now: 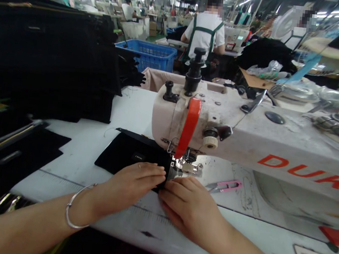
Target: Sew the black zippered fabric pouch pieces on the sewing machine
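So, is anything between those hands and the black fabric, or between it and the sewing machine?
Nothing visible: the left hand lies on the black fabric, the right hand is at its near corner, and the fabric reaches beneath the sewing machine head. Snips lie to the right.

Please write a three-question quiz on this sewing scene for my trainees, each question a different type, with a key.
1. Multiple choice. The left hand rests on:
A) the blue plastic basket
B) the flat black fabric piece
C) the red strip on the sewing machine

2. True or false: the pink-handled metal snips lie beside the right hand, held by neither hand.

3. Fill in: a thin, round, silver-coloured ____ circles the left wrist.

Key: 1. B; 2. True; 3. bracelet.
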### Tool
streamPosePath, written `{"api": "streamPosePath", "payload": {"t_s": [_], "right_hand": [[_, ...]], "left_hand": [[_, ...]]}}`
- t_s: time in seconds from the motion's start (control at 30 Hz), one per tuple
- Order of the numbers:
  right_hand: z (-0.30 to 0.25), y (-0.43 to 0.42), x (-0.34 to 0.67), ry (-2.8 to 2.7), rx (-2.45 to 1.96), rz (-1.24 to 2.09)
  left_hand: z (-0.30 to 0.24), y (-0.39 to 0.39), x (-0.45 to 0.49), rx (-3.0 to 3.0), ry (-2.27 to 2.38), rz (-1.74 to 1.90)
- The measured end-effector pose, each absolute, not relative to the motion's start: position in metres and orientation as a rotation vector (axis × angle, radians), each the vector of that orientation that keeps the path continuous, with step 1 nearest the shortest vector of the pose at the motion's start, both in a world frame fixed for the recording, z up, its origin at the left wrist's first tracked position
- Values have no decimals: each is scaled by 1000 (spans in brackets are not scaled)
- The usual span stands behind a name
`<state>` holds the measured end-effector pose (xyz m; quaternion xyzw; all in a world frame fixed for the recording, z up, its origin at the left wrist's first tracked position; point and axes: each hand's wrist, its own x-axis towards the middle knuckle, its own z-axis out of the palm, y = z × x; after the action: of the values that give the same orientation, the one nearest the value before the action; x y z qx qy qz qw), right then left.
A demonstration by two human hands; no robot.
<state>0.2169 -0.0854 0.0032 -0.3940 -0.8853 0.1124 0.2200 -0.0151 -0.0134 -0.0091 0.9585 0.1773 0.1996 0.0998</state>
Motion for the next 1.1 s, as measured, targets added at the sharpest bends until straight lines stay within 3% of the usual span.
{"api": "streamPosePath", "payload": {"t_s": [0.3, 0.73, 1.1], "right_hand": [[4, -86, 212, -2371, -1079, 260], [2, -81, 218, -2341, -1128, 266], [2, -82, 219, -2328, -1200, 265]], "left_hand": [[-3, -6, -6, 2980, 405, 389], [-9, 5, -7, 2930, 277, 597], [-7, 4, -4, 2873, 339, 464]]}}
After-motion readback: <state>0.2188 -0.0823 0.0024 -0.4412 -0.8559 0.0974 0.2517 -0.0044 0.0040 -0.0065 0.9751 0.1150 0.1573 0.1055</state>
